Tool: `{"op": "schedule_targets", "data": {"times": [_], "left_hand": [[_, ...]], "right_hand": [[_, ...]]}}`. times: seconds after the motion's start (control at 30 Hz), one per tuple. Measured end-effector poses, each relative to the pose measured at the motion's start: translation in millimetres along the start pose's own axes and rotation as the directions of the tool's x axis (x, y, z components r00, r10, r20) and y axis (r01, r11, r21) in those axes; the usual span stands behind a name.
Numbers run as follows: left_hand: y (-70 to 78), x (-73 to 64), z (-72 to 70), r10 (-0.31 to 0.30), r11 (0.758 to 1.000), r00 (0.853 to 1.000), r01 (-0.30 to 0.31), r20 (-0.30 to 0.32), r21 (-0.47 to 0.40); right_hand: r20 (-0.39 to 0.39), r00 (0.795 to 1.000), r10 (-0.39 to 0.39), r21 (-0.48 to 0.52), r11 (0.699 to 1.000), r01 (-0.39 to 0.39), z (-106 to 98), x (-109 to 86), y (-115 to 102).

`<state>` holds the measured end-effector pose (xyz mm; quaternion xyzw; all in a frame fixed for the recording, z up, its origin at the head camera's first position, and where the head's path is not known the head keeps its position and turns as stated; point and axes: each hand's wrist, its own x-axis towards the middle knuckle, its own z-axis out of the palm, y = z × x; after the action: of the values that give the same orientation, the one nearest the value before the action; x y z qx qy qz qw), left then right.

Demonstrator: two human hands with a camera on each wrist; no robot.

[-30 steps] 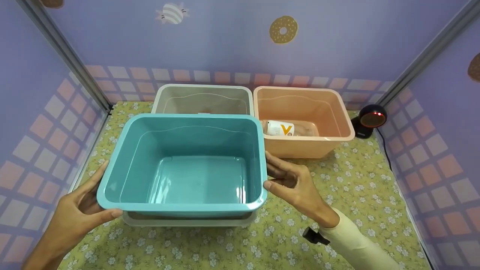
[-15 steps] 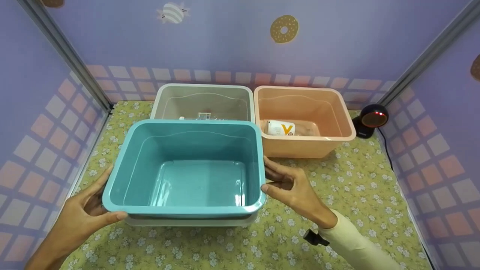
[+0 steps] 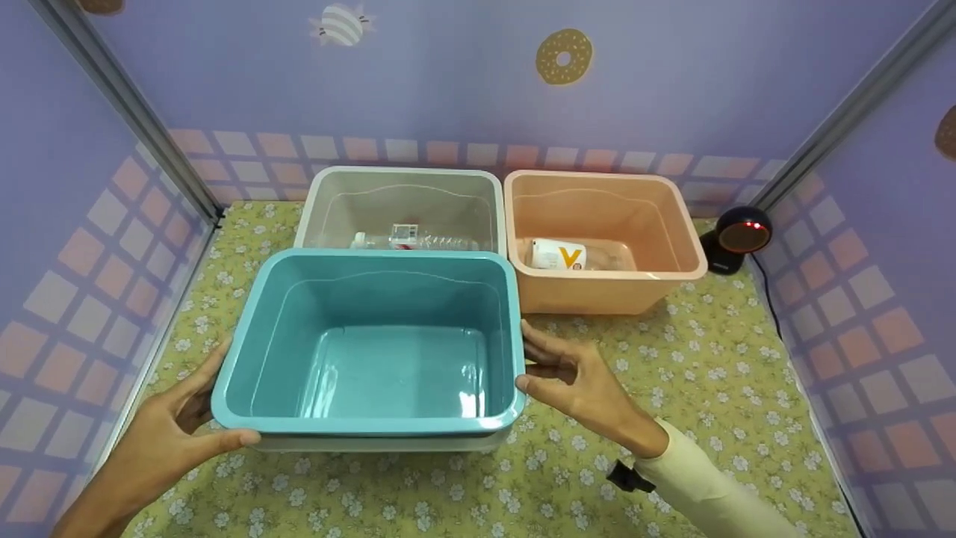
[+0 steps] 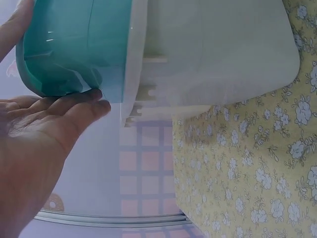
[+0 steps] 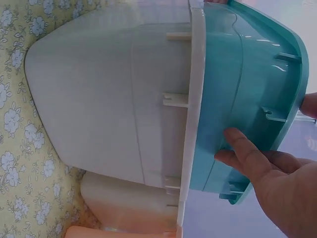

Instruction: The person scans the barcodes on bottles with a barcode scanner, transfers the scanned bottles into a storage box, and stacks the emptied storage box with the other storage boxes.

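A teal plastic storage bin (image 3: 407, 425) with bare insides sits partly down in a pale grey-white bin (image 3: 381, 444). Both wrist views show the teal wall (image 5: 223, 99) rising out of the pale bin's rim. My left hand (image 3: 168, 441) holds the teal bin's left side, its thumb at the near corner of the rim and fingers against the outer wall. On the opposite side my right hand (image 3: 586, 388) grips the rim, thumb on the edge and fingers beneath against the wall. Much of the pale bin is hidden under the teal one.
Behind stands a grey bin (image 3: 407, 202) with a clear plastic bottle (image 3: 404, 237) lying inside. Beside it, a peach bin (image 3: 597, 295) holds a white-labelled bottle (image 3: 556, 255). A black scanner with red lights (image 3: 745, 230) stands right. Walls enclose the flowered tablecloth (image 3: 672, 396).
The teal bin has come down and towards me, deeper into the pale bin, with both hands following. More of the grey bin behind and its clear bottle now shows.
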<state>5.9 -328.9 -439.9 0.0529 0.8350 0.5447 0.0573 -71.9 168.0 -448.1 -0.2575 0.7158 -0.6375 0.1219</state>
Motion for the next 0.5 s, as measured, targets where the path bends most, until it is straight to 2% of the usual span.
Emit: {"op": "schedule_targets", "data": {"times": [0.2, 0.5], "left_hand": [[-1.4, -0.7, -1.1, -0.099, 0.991, 0.995, 0.098, 0.01, 0.092], [-3.0, -0.5, 0.7, -0.104, 0.988, 0.994, 0.1, 0.025, 0.116]], "right_hand": [[-0.002, 1.0, 0.031, -0.065, 0.997, -0.031, 0.9, -1.2, 3.1], [-0.001, 1.0, 0.02, -0.14, 0.99, -0.02, 1.5, -0.1, 4.3]]}}
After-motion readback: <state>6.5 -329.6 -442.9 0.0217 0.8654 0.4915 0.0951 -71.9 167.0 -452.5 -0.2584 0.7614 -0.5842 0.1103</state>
